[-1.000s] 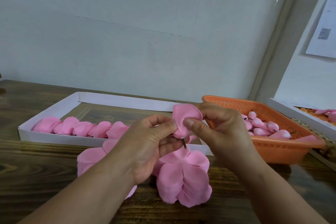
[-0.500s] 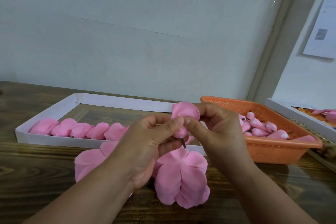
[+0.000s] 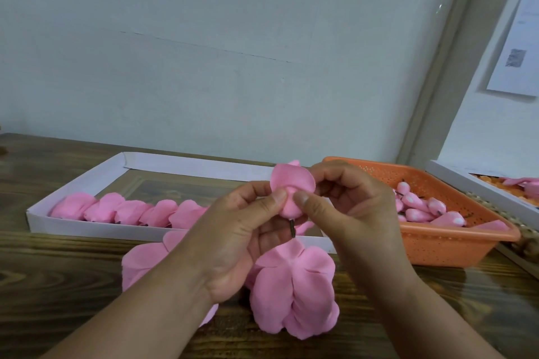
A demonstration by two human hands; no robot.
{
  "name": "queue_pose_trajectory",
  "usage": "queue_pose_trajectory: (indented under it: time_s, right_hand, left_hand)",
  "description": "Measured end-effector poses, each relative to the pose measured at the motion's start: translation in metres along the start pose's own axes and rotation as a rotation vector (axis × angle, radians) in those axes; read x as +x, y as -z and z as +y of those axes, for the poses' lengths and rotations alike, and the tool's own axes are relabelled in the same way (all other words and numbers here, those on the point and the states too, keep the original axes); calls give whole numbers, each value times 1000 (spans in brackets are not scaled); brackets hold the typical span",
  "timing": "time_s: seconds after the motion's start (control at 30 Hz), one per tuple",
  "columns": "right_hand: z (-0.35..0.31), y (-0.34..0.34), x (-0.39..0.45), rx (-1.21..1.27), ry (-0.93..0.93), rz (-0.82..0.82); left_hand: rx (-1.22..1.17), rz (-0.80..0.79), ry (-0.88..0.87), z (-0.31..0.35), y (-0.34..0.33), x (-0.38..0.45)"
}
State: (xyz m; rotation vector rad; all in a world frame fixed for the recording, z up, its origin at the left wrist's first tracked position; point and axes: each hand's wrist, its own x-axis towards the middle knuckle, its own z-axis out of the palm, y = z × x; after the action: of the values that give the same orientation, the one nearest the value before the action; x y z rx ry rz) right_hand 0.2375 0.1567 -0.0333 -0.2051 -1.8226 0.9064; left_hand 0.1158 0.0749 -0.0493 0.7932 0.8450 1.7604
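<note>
Over near rim of white tray (image 3: 87,227) | I see pink fabric bud (image 3: 291,186) pinched by left hand (image 3: 230,245) and right hand (image 3: 358,213), thumbs on its base | light, soft, crushable | I'd hold low, near stem stub (image 3: 292,231)

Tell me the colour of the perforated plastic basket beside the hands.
Orange: the perforated plastic basket shows best in the head view.
</note>
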Motion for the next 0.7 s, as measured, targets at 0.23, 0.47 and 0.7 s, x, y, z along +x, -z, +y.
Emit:
queue_pose_trajectory:
  time_s: [0.23, 0.47, 0.7]
  right_hand:
    - [-8, 3, 1, -405, 327, 15]
    - [-5, 1, -1, -468, 361, -37]
    - [-7, 0, -1, -504, 337, -26]
  left_hand:
    - [45, -143, 72, 7, 4, -4]
    - [213, -178, 82, 14, 10, -4]
    - [1, -212, 110, 16, 12, -3]
